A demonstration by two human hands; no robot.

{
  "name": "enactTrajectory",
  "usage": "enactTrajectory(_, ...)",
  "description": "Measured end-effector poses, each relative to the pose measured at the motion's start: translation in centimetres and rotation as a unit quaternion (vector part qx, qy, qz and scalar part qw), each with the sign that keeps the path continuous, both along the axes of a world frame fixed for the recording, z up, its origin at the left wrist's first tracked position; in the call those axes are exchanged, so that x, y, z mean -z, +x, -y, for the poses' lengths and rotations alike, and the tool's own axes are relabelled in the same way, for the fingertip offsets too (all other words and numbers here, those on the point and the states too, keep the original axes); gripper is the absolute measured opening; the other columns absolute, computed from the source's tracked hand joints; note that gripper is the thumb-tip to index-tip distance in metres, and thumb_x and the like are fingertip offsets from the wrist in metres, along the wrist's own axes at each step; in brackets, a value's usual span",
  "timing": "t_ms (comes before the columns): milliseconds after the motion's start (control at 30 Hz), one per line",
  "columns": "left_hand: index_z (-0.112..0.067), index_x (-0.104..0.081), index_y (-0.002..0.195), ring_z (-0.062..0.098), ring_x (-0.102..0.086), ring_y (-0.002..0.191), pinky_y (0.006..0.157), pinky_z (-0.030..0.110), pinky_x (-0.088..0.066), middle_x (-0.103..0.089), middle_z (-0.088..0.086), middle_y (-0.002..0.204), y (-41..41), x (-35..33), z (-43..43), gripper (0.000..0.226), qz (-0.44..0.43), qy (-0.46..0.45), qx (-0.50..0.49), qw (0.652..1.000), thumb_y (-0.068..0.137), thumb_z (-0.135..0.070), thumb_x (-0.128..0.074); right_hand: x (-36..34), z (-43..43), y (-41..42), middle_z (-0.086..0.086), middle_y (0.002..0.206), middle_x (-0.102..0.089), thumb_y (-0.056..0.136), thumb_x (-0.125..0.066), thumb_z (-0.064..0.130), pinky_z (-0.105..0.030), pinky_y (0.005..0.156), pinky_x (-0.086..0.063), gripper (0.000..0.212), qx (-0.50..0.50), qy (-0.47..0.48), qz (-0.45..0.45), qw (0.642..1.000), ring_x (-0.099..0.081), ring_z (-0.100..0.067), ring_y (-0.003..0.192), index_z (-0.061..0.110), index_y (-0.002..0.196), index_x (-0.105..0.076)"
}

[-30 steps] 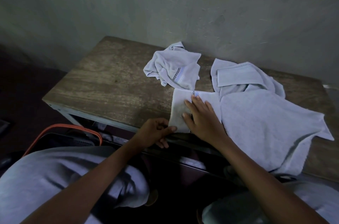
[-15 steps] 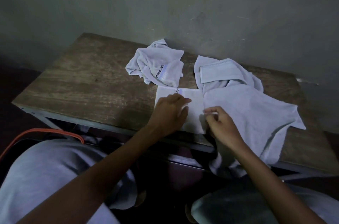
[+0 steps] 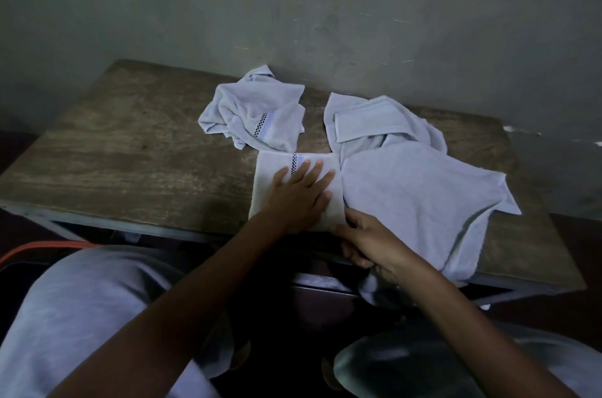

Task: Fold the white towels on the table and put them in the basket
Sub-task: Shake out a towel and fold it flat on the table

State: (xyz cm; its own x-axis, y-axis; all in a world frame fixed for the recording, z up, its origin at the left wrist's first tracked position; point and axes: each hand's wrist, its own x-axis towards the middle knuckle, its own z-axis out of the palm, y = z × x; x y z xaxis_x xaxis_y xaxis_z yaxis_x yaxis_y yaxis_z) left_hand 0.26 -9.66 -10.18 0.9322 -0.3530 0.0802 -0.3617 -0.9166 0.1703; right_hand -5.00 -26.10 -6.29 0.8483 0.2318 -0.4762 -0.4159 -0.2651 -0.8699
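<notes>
A small folded white towel with a checkered stripe lies at the front edge of the wooden table. My left hand presses flat on it with the fingers spread. At the towel's near right corner my right hand has its thumb on top and its fingers curled under the table's edge, pinching that corner. Behind the folded towel sits a crumpled white towel. A large white towel is spread to the right, part of it hanging off the front edge. The basket's orange rim shows at the lower left.
A bare wall stands right behind the table. My knees in light trousers fill the foreground below the table's front edge. The table's left half is bare wood.
My left hand has moved onto the folded towel and flattened out. My right hand left the towel's top and slid down its right edge to the near corner.
</notes>
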Motion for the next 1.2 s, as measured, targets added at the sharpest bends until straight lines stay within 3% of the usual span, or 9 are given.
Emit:
enactTrajectory(67,-0.037,-0.019,0.147,0.012,-0.014,0.144,0.111,0.045,-0.013,-0.019,-0.009,0.156,0.3,-0.1,-0.2,0.074,0.001,-0.002,-0.004,1.000,0.080,-0.055,0.005,0.1,0.0,-0.2,-0.005,0.046,-0.048,0.094,-0.053,0.012,-0.013,0.032,-0.017,0.017,0.010,0.007,-0.010,1.000,-0.030,-0.011,0.029,0.003,0.107,-0.058)
enactTrajectory(167,-0.037,-0.021,0.147,0.013,-0.016,0.144,0.111,0.046,-0.013,-0.021,-0.007,0.156,0.3,0.1,-0.2,0.071,0.013,-0.002,-0.006,1.000,0.082,-0.054,0.002,-0.1,0.2,-0.2,-0.004,0.045,-0.047,0.093,-0.052,0.010,-0.013,0.032,-0.016,0.011,0.041,0.000,-0.026,0.999,-0.030,-0.009,0.028,0.002,0.088,-0.055)
enactTrajectory(267,-0.034,-0.025,0.146,0.016,-0.019,0.143,0.111,0.049,-0.013,-0.024,-0.004,0.155,0.1,0.3,0.0,0.069,0.026,-0.005,-0.006,1.000,0.084,-0.053,-0.002,-0.3,0.4,-0.3,-0.008,0.048,-0.048,0.094,-0.052,0.011,-0.012,0.033,-0.016,0.023,0.054,0.009,-0.027,0.998,-0.030,-0.009,0.027,0.006,0.072,-0.050)
enactTrajectory(500,-0.034,-0.030,0.144,0.017,-0.023,0.142,0.110,0.053,-0.015,-0.029,-0.004,0.153,0.1,0.4,0.0,0.065,0.037,-0.002,-0.012,0.999,0.087,-0.052,-0.006,0.0,0.3,-0.3,-0.007,0.050,-0.048,0.093,-0.051,0.007,-0.012,0.033,-0.013,0.014,0.035,0.050,-0.027,0.998,-0.028,-0.010,0.028,0.000,0.102,-0.059)
enactTrajectory(733,-0.037,-0.031,0.143,0.023,-0.025,0.142,0.108,0.060,-0.015,-0.028,-0.003,0.154,0.6,0.9,-0.1,0.060,0.035,0.028,-0.022,0.999,0.089,-0.053,-0.010,0.1,0.8,-0.2,-0.008,0.048,-0.049,0.092,-0.051,0.003,-0.011,0.031,-0.016,0.001,0.037,0.026,-0.035,0.998,-0.028,-0.009,0.027,0.003,0.092,-0.052)
enactTrajectory(900,-0.033,-0.048,0.135,0.027,-0.046,0.129,0.098,0.062,-0.033,-0.048,0.002,0.142,0.4,0.9,-0.2,0.052,0.051,0.034,-0.014,0.998,0.091,-0.048,-0.025,0.1,0.5,-0.4,-0.009,0.051,-0.050,0.095,-0.051,0.012,-0.013,0.032,-0.015,0.023,-0.014,0.027,-0.018,0.999,-0.028,-0.011,0.029,-0.007,0.109,-0.054)
enactTrajectory(1033,-0.035,-0.050,0.132,0.028,-0.047,0.128,0.098,0.063,-0.033,-0.049,0.002,0.140,0.4,0.5,-0.1,0.049,0.035,0.034,-0.029,0.998,0.091,-0.047,-0.027,-0.1,0.4,-0.3,-0.002,0.045,-0.045,0.097,-0.050,0.018,-0.017,0.033,-0.018,0.029,-0.027,-0.028,0.005,0.999,-0.028,-0.011,0.029,-0.011,0.099,-0.050)
enactTrajectory(1200,-0.035,-0.048,0.134,0.028,-0.045,0.129,0.098,0.064,-0.033,-0.047,0.003,0.142,0.4,0.4,-0.2,0.051,0.005,0.028,-0.026,0.999,0.090,-0.048,-0.025,-0.7,-0.3,0.2,-0.006,0.049,-0.055,0.093,-0.054,0.024,-0.022,0.038,-0.031,0.023,-0.065,-0.151,0.055,0.985,-0.039,-0.014,0.030,0.007,0.077,-0.051)
